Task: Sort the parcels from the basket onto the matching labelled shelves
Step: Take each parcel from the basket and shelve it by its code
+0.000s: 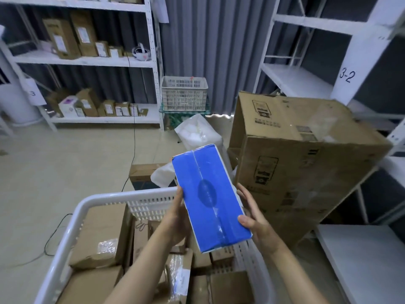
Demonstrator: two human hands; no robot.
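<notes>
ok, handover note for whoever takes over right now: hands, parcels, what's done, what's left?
Left hand holds the blue box by its left edge. Right hand grips its near right corner, thumb on top.
The blue box is lifted above the white basket; no address label shows on its upper face.
Done: shelved parcels stand on the left shelves.
Left: shelve this box, then the brown parcels in the basket. The right rack carries a 3-2 label.
</notes>
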